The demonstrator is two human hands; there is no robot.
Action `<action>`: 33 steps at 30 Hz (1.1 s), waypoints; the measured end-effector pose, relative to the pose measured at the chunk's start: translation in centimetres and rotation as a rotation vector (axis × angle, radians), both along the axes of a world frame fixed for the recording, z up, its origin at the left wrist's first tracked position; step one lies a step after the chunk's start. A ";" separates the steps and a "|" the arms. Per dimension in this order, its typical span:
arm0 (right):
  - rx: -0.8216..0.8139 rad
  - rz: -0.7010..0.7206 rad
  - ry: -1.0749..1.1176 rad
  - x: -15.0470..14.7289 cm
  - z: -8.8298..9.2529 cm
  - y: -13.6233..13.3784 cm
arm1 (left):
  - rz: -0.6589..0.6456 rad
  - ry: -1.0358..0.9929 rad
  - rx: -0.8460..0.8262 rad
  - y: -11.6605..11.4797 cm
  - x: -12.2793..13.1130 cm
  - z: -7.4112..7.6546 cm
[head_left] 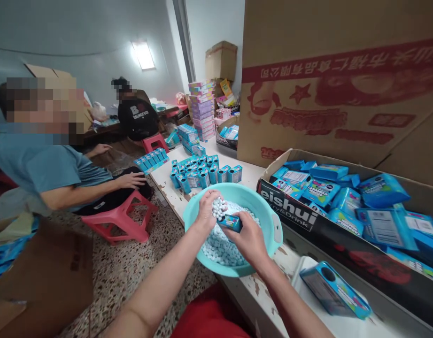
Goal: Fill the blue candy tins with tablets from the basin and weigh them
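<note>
A turquoise plastic basin (269, 211) sits on the white table, filled with small white candies (220, 244). Over the basin, my left hand (206, 209) is cupped around a handful of white candies (219, 208). My right hand (247, 237) grips a small blue candy tin (231, 222), its end held against the candies in the left hand. Both hands hover just above the pile.
Several blue tins (202, 172) stand behind the basin. A cardboard tray (290, 209) of blue tins lies at right, a loose tin (334, 291) near me. A big carton (339, 80) rises behind. Two people sit at left on red stools (121, 220).
</note>
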State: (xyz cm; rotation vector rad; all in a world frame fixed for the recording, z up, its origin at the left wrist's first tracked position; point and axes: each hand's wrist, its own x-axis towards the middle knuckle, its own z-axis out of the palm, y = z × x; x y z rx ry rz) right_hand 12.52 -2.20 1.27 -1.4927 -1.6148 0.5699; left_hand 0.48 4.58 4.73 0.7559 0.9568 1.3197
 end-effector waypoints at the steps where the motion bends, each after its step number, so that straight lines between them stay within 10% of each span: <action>1: 0.014 0.001 -0.009 -0.2 0.1 0.0 | 0.022 -0.020 0.010 0.1 0.2 0.1; 33: 0.036 0.016 0.055 0.5 1.5 1.0 | 0.056 0.053 0.115 0.5 1.7 1.0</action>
